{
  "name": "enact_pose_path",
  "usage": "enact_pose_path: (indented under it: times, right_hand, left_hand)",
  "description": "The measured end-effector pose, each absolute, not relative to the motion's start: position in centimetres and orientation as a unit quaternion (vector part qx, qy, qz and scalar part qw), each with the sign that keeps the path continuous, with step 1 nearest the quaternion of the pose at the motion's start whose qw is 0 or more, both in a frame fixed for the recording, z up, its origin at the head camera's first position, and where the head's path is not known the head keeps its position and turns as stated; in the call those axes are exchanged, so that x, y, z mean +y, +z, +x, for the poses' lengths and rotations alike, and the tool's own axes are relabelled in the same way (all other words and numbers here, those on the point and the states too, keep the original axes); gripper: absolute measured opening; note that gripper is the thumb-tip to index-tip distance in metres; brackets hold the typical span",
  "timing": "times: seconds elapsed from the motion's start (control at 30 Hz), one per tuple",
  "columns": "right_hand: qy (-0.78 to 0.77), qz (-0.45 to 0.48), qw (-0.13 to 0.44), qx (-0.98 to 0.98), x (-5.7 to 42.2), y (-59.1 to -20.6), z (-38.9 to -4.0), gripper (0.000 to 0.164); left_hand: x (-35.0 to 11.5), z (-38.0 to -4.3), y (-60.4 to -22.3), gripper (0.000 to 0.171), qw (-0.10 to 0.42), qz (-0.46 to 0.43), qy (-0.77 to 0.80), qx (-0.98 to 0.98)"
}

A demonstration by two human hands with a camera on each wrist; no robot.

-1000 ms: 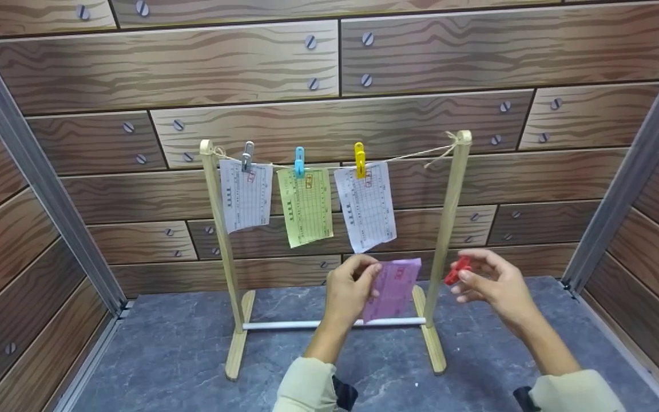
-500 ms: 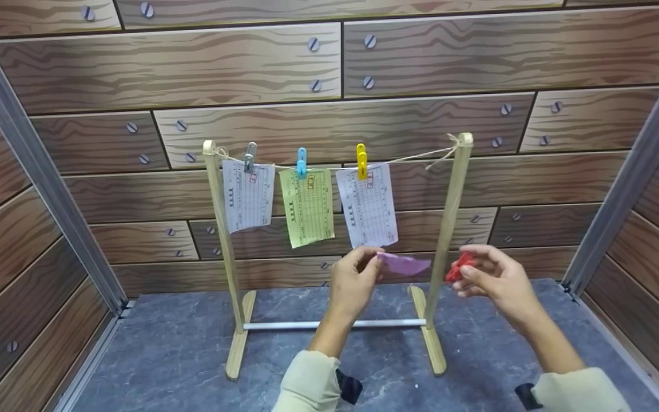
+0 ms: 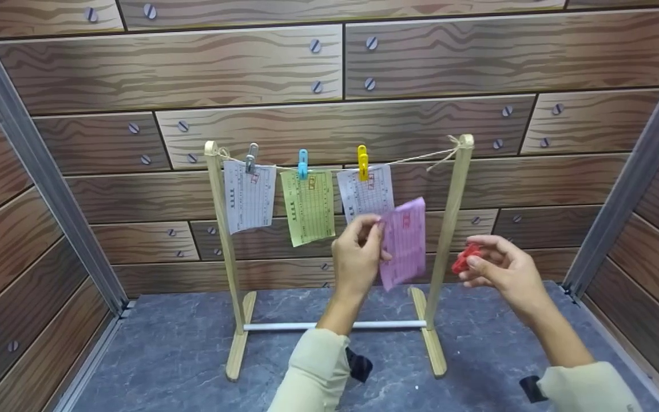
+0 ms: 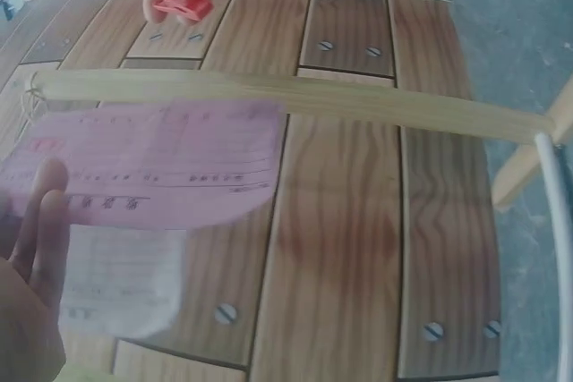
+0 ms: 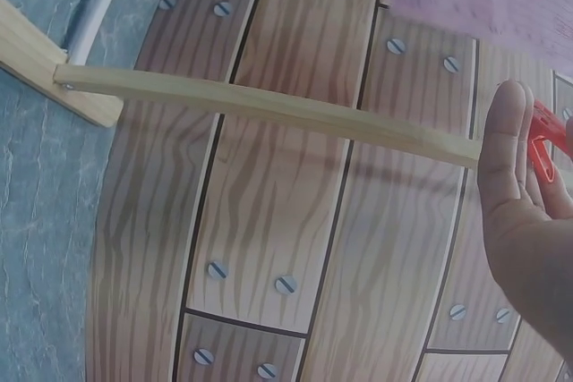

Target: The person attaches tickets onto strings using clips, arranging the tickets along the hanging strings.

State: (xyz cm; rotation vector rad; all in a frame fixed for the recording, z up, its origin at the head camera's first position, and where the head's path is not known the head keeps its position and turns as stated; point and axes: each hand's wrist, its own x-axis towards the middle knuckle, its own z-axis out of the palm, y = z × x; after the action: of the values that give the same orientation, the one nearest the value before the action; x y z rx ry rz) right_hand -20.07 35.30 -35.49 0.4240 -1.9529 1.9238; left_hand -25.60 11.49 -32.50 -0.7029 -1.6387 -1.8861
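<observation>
My left hand [image 3: 357, 252] pinches a purple printed slip [image 3: 407, 243] by its left edge, below the string and in front of the right-hand white slip [image 3: 364, 189], whose lower part it hides. In the left wrist view the purple slip [image 4: 170, 163] stretches out past the fingers. To the right of the rack, my right hand [image 3: 507, 272] holds a red clothespin [image 3: 467, 258] between thumb and fingers. The right wrist view shows this red clothespin [image 5: 544, 145] partly behind the fingers.
A wooden rack with a right post [image 3: 449, 229] and a white crossbar [image 3: 329, 326] stands on the grey table [image 3: 152, 343]. From its string hang a white slip [image 3: 249, 200] under a grey clothespin [image 3: 251, 157], a green slip [image 3: 308, 212] under a blue one, and the other white slip under a yellow one.
My left hand has risen with the purple slip, which tipped nearly flat and now hangs upright again, overlapping the white slip. The right hand has moved slightly up and right with the red clothespin.
</observation>
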Motion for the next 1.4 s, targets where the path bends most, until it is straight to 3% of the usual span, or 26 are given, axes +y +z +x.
enact_pose_path:
  times: [0.1,0.33,0.73,0.83,1.07,1.3,1.4]
  right_hand:
    - [0.681,0.147,0.191,-0.691,35.5,-35.3,-20.1,0.034]
    - [0.68,0.134,0.203,-0.692,36.3,-34.8,-19.8,0.034]
    - [0.685,0.136,0.216,-0.683,37.0,-34.4,-19.5,0.034]
    - [0.689,0.139,0.216,-0.678,37.2,-34.3,-19.4,0.034]
    - [0.688,0.147,0.214,-0.678,37.3,-33.8,-19.2,0.034]
    - [0.683,0.146,0.212,-0.684,37.3,-33.2,-19.0,0.034]
    - [0.677,0.146,0.213,-0.689,37.2,-32.9,-18.9,0.034]
  left_hand:
    - [11.6,-25.6,-31.1,0.006,0.306,-0.264,-0.697,-0.592]
    - [13.0,-29.3,-30.3,0.011,0.351,-0.26,-0.707,-0.556]
    - [15.7,-30.1,-27.6,0.011,0.431,-0.223,-0.65,-0.585]
    - [16.4,-30.2,-27.4,0.013,0.423,-0.221,-0.649,-0.593]
    - [17.2,-30.0,-27.1,0.01,0.345,-0.217,-0.685,-0.603]
    - [17.4,-30.0,-26.6,0.029,0.294,-0.214,-0.695,-0.62]
    - [17.5,-30.1,-26.4,0.024,0.277,-0.208,-0.696,-0.629]
